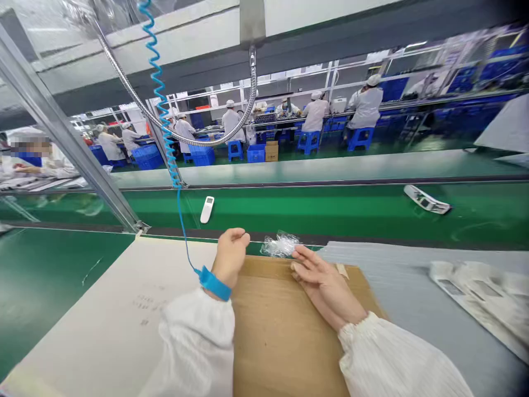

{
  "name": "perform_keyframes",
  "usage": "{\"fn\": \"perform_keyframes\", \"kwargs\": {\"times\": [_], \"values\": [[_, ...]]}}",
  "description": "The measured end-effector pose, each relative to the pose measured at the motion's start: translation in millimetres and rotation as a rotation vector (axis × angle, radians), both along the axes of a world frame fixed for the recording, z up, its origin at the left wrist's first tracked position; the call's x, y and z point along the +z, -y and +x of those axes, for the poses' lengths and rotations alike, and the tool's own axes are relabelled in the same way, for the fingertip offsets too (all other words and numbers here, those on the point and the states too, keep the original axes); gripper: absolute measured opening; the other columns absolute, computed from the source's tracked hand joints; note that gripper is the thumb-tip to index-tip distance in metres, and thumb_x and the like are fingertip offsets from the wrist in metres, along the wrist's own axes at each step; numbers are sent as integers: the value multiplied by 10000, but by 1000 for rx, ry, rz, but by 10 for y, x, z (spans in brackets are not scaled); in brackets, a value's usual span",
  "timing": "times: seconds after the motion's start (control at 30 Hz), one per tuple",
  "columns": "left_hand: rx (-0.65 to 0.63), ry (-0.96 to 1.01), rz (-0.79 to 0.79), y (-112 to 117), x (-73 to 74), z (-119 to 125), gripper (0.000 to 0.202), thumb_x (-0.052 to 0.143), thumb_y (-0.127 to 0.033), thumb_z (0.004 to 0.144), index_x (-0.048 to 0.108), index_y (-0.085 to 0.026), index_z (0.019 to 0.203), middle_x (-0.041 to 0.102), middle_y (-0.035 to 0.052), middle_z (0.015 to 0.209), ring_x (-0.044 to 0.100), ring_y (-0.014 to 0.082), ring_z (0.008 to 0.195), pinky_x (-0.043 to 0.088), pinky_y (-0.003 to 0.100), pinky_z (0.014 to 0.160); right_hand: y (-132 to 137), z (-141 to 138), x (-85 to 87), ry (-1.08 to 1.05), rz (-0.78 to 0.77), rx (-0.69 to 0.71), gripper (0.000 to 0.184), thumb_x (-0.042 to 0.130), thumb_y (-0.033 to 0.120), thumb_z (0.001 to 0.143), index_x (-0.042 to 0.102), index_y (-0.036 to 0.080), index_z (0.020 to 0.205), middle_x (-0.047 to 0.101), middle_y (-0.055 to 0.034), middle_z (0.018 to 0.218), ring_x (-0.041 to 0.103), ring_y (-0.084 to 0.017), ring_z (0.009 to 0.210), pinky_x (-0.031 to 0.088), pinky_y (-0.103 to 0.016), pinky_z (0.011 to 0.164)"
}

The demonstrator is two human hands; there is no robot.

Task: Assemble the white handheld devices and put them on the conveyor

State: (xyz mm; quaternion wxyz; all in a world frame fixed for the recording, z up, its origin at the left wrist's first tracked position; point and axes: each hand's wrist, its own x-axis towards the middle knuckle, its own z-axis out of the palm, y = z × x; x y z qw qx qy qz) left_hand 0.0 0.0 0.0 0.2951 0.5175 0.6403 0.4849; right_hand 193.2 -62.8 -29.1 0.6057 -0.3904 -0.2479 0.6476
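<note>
My left hand (230, 255) is curled into a loose fist above the far edge of a brown cardboard sheet (281, 336); nothing shows in it. A blue wrist strap (215, 283) with a coiled blue cord (163, 105) wraps that wrist. My right hand (318, 273) rests on the cardboard with fingers stretched out and together, fingertips touching a crumpled clear plastic bag (281, 244) at the sheet's far edge. Both arms wear white sleeves.
A green conveyor belt (330, 212) runs across, carrying a small white remote-like device (207, 209) and another white device (427, 199). White plastic trays (479, 295) lie at right on a grey mat. A metal frame post (70, 143) slants left. Workers in white sit at far benches.
</note>
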Motion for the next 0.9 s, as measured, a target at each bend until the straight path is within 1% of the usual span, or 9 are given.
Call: {"fn": "perform_keyframes", "kwargs": {"times": [0.1,0.17,0.23,0.3,0.43,0.57,0.67,0.73,0.9], "values": [[39,-130,111,199,-144,205,158,594,-96,833,617,-151,980,637,108,1066,601,232,1044,461,421,977,-31,9,4,3,-3,2,463,917,197,575,756,245,1006,665,-31,1096,602,-106,827,523,-213,707],[6,-244,180,306,-199,282,199,576,-43,811,607,-161,969,617,104,1086,570,244,1092,437,440,1003,-41,10,14,-5,-18,5,448,916,193,577,758,240,994,667,-34,1089,603,-109,821,531,-214,708],[-69,-343,221,380,-212,296,214,568,-32,809,599,-175,965,610,93,1076,561,251,1100,438,453,993,-40,2,39,-18,-41,13,425,907,187,596,758,234,991,665,-35,1087,602,-105,819,537,-204,715],[-112,-366,218,419,-190,263,208,565,-47,826,588,-186,979,602,88,1094,555,252,1109,438,458,987,-31,-20,84,-33,-55,33,400,892,179,627,755,229,999,659,-32,1077,600,-98,824,540,-189,722],[-121,-379,177,425,-124,180,189,557,-68,850,576,-184,998,595,100,1123,547,260,1118,436,464,982,-17,-93,197,-46,-65,46,371,882,179,646,754,218,991,651,-24,1022,591,-92,815,540,-168,706],[-140,-378,128,416,-103,167,181,555,-73,858,571,-179,1003,603,96,1092,563,254,1088,440,454,974,-22,-146,263,-20,-119,14,416,910,183,586,760,216,972,660,-20,986,590,-91,791,547,-159,698],[-147,-386,119,423,-113,166,193,572,-73,846,570,-175,1010,599,97,1110,554,251,1099,435,441,986,-22,-168,273,0,-140,-1,428,917,163,544,762,218,939,665,-13,978,599,-89,814,545,-143,722],[-144,-405,134,427,-131,156,192,585,-82,837,571,-174,1005,594,101,1119,548,252,1114,432,428,993,-19,-181,268,22,-138,-17,390,898,128,532,758,226,882,665,-1,947,600,-86,811,540,-137,722],[-121,-457,217,407,-217,134,149,597,-134,842,559,-191,974,600,103,1123,549,256,1121,430,410,997,2,-190,224,88,-74,1,325,810,41,567,725,226,821,655,13,916,596,-76,752,539,-165,712]]}}
